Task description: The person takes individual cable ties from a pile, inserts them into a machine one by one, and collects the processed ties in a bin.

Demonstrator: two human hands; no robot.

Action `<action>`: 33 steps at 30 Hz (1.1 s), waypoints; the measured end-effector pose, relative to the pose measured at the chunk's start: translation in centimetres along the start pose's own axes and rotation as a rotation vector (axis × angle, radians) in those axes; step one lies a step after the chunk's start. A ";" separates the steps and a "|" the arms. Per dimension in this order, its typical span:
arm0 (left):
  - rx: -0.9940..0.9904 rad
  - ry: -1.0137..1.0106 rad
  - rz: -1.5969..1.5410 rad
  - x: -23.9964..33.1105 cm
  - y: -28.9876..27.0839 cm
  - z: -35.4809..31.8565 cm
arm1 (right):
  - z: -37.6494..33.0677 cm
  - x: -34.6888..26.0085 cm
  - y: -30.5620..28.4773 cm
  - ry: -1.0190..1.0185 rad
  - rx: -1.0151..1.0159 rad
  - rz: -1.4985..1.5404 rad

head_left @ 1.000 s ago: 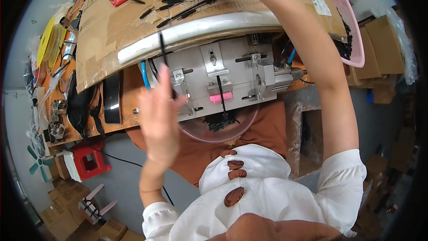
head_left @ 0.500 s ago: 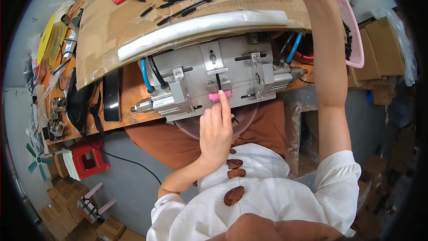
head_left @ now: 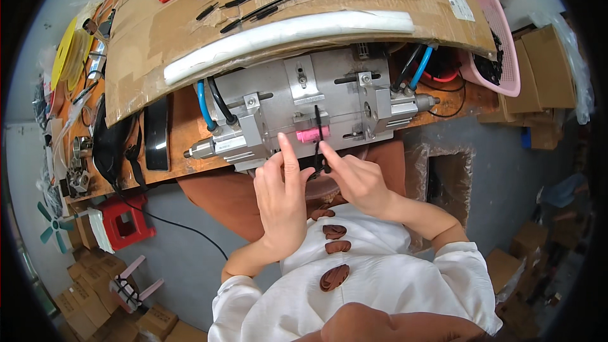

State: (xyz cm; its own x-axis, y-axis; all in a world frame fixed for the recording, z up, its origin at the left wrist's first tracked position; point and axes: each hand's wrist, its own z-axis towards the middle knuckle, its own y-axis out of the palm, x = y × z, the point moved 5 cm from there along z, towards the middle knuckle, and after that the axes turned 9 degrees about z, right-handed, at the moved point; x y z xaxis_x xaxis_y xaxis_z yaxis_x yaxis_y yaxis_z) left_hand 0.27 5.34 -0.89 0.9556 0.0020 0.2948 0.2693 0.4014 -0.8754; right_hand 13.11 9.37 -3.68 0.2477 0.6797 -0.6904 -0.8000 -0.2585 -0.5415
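A metal fixture (head_left: 272, 98) lies before me on the bench. On its middle front sits a small pink block (head_left: 308, 135). A thin black rod-like part (head_left: 318, 120) runs across the block toward me, its near end between my hands. My right hand (head_left: 364, 185) pinches this part, forefinger and thumb together just on the near side of the block. My left hand (head_left: 282, 199) has its forefinger stretched toward the fixture. Its thumb meets the dark near end of the part, and the other fingers are curled. Whether one or two black parts lie here, I cannot tell.
A cardboard sheet (head_left: 253, 50) covers the fixture's back, bearing a white padded strip (head_left: 291, 41) and several black rod-like parts (head_left: 272, 9). Blue hoses (head_left: 421, 66) rise beneath it. A pink basket (head_left: 512, 76) holds black pieces at right. A dark phone-like slab (head_left: 158, 136) lies left.
My right hand has come back from the far right to the fixture and now pinches a black part. My left hand has drawn left, its forefinger off the pink block.
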 end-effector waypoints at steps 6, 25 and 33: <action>-0.009 -0.014 -0.018 -0.7 -0.1 -0.2 | 1.0 0.4 0.9 0.028 -0.067 -0.055; 0.149 -0.113 -0.086 -8.3 -5.5 4.7 | 25.8 1.5 -4.2 -0.237 -0.505 -0.384; 0.246 0.144 -0.119 -10.3 -4.7 19.4 | 25.7 1.9 -3.5 -0.022 -0.745 -0.435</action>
State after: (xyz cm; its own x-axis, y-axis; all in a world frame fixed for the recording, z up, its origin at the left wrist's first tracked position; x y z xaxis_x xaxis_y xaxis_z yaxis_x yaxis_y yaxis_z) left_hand -13.21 21.19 7.63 0.9310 -0.1811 0.3168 0.3598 0.6006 -0.7140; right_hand 2.33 29.17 9.25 0.4322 0.8338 -0.3435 -0.0679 -0.3497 -0.9344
